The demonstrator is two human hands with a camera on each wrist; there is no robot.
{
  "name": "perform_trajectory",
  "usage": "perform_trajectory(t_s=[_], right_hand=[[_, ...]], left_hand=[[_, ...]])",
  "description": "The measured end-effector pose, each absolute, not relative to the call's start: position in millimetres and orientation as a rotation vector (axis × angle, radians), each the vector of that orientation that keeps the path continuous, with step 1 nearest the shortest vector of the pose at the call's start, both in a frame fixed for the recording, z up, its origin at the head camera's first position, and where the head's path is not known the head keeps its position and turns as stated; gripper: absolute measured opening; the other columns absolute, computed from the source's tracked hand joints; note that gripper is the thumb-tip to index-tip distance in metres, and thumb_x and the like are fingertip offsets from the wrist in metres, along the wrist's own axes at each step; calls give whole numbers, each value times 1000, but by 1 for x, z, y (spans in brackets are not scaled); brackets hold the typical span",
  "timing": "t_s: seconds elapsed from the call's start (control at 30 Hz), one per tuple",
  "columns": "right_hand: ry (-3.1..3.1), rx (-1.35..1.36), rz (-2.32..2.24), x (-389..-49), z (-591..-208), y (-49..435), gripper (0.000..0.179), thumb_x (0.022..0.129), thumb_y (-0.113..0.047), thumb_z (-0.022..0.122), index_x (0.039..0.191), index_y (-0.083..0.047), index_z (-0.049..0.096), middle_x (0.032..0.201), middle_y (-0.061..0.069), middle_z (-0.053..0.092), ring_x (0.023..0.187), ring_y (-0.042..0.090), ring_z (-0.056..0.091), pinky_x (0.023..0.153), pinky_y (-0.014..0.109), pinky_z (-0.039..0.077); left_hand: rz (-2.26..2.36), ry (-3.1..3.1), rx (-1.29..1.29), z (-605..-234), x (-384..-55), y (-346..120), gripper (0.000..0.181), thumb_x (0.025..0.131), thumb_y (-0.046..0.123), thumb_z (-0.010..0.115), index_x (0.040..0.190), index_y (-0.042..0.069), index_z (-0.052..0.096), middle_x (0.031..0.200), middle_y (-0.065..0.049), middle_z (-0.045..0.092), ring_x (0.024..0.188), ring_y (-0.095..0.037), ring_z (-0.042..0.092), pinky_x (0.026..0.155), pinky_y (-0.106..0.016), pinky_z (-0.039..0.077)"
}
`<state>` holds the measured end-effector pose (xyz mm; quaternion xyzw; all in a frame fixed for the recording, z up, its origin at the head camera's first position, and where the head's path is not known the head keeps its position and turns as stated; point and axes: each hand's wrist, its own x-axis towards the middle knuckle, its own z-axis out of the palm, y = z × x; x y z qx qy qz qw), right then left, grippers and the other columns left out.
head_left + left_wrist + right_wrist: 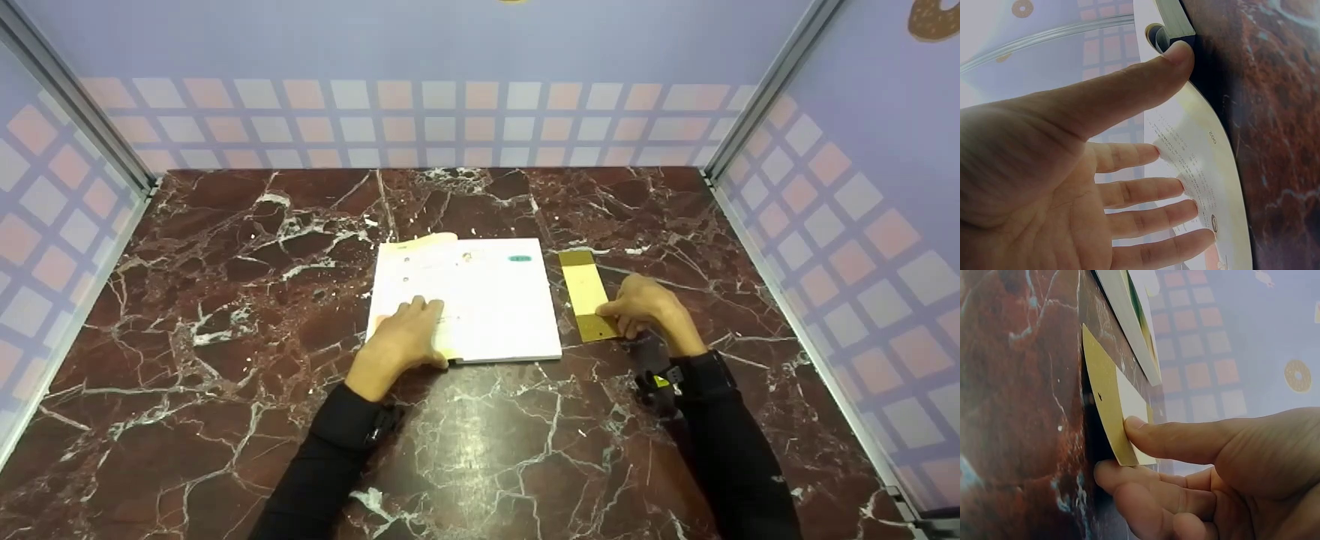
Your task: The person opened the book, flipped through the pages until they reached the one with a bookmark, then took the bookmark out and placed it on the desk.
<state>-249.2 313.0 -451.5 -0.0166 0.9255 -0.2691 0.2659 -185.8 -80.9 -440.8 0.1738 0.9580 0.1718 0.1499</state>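
An open book [499,307] with white pages lies flat in the middle of the table. My left hand [405,334] rests on its left page, fingers straight and spread. In the left wrist view the fingertips touch the printed page [1207,169], while the thumb [1176,56] lies at the book's lower edge beside the page block. To the right of the book, my right hand [643,306] pinches a gold bookmark-like card [585,292] with a pale middle band. The thumb [1140,430] presses on top of this card, whose near end is tilted up from the table, with the fingers beneath.
The dark red marbled table [225,450] extends around the book on all sides. Lilac panels with pink and white squares [435,97] stand at the back and both sides, joined by metal posts [772,90].
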Motion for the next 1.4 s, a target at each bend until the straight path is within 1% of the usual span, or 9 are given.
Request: perform_trajectory(t_s=[0.3,0.63,0.87,1.1,1.23,1.4], right_hand=[[2531,-9,-645,-248,-447,309,40,95,-30,73,72,2,72,57,8,68,48,15,66,44,23,52],[2584,-4,-478,-247,-444,303,43,94,-36,70,67,-2,75,58,6,69,51,16,68,41,22,46],[2599,-3,-459,-247,-445,303,42,93,-37,70,66,-4,76,57,5,69,52,17,68,45,25,48],[2591,26,-454,-248,-445,301,42,93,-36,71,67,-3,74,57,5,69,52,18,69,43,25,47],[2589,29,-452,-248,-445,302,42,93,-36,71,67,-3,74,57,5,69,51,18,68,43,25,47],[2588,17,-459,-247,-445,303,43,94,-38,69,67,-4,75,58,5,69,51,17,67,43,25,47]], left_hand=[[495,2755,503,-441,-186,-80,71,74,26,93,127,3,52,123,-20,54,113,-40,53,93,-57,49],[500,2758,507,-440,-185,-80,71,73,26,93,126,3,51,122,-21,53,112,-40,53,93,-56,50],[488,2756,503,-440,-185,-80,71,74,26,93,127,3,51,121,-20,53,112,-40,53,93,-56,50],[497,2759,500,-442,-185,-81,74,74,27,93,130,3,50,125,-20,52,114,-41,53,94,-57,49],[493,2766,501,-441,-185,-81,73,74,26,93,129,2,51,123,-20,52,113,-41,53,93,-57,49],[486,2769,496,-439,-185,-79,74,74,25,93,131,1,52,123,-21,52,113,-41,53,93,-57,49]])
